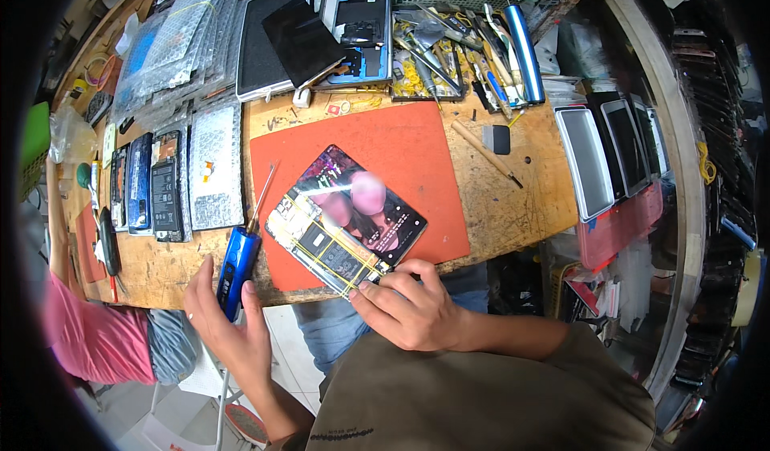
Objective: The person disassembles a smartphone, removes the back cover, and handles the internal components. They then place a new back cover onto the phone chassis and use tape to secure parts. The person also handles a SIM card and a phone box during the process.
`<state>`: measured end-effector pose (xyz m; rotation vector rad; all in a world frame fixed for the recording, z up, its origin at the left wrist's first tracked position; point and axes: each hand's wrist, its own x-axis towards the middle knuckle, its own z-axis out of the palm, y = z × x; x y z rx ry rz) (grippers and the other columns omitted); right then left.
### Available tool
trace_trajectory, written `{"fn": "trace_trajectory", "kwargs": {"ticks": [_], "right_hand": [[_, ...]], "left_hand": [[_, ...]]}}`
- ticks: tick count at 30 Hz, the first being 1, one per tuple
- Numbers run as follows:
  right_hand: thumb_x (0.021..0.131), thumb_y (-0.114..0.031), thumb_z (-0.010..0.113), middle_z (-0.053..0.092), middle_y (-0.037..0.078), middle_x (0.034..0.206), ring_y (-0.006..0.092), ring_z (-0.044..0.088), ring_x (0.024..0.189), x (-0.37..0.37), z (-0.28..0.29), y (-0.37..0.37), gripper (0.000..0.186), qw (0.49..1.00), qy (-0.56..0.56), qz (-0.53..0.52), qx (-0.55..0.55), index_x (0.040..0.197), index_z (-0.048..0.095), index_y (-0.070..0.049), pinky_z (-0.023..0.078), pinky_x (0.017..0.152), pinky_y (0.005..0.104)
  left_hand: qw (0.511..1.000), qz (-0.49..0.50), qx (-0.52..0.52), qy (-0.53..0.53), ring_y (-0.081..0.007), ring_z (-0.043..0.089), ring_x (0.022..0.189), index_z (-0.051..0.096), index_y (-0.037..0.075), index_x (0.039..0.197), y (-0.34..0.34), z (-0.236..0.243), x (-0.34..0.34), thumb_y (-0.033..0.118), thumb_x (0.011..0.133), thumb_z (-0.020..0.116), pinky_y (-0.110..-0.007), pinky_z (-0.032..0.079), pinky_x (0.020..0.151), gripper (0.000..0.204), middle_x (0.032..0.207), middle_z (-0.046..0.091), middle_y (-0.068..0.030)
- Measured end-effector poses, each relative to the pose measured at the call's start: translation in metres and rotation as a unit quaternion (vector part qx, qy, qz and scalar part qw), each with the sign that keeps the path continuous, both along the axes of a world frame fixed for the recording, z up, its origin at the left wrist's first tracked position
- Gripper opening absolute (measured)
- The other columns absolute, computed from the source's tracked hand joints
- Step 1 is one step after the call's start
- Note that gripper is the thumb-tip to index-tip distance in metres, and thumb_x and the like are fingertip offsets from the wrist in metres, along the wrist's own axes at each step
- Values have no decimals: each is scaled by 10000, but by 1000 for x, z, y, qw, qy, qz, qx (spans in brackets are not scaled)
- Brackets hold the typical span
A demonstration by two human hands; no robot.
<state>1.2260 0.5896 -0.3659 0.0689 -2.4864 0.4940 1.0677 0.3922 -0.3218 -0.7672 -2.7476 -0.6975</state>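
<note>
On the orange mat (433, 162) lies an opened phone, its lit screen (385, 230) showing a dark and pink picture. Exposed innards with a dark battery (327, 246) and thin yellow lines sit along the screen's lower-left side. My right hand (413, 306) has its fingers curled and pinched on the phone's near corner. A blue electric screwdriver (238, 270) points away from me, its thin shaft over the mat's left edge. Around its handle, my left hand (233, 335) has thumb and fingers spread; the thumb lies against it, without a visible wrap.
Left stand several opened phones (167, 186) and a bubble-wrapped piece (216, 166). Behind the mat are a dark screen panel (301, 42), an opened tablet (373, 26) and a tool tray (433, 54). A wooden-handled tool (485, 152) lies right. Another person's pink sleeve (100, 331) shows at left.
</note>
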Motion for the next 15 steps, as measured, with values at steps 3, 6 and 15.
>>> {"fn": "trace_trajectory", "kwargs": {"ticks": [3, 6, 15], "right_hand": [[812, -158, 809, 717, 1, 1058, 171, 601, 953, 3, -1, 1, 238, 1000, -6, 11, -20, 1034, 794, -73, 441, 871, 389], [762, -160, 851, 718, -4, 1048, 177, 610, 917, 9, 3, 6, 286, 998, 4, 20, -63, 1032, 792, -82, 439, 842, 380], [864, -128, 819, 685, 136, 1050, 270, 671, 823, 3, 27, 8, 443, 956, 23, 106, -272, 1244, 678, 52, 515, 746, 401]], "left_hand": [[997, -25, -23, -68, -409, 588, 1199, 566, -12, 1452, -14, -12, -12, 24, 939, 724, -455, 443, 1063, 538, 1336, 612, -209], [995, -21, 6, -100, -389, 578, 1236, 567, -11, 1452, -24, -16, -11, -1, 944, 702, -434, 434, 1090, 526, 1350, 596, -217], [923, 11, 355, -147, -263, 589, 1173, 426, 11, 1486, -5, -14, 52, 219, 970, 781, -390, 475, 1008, 660, 1317, 582, -157]]}}
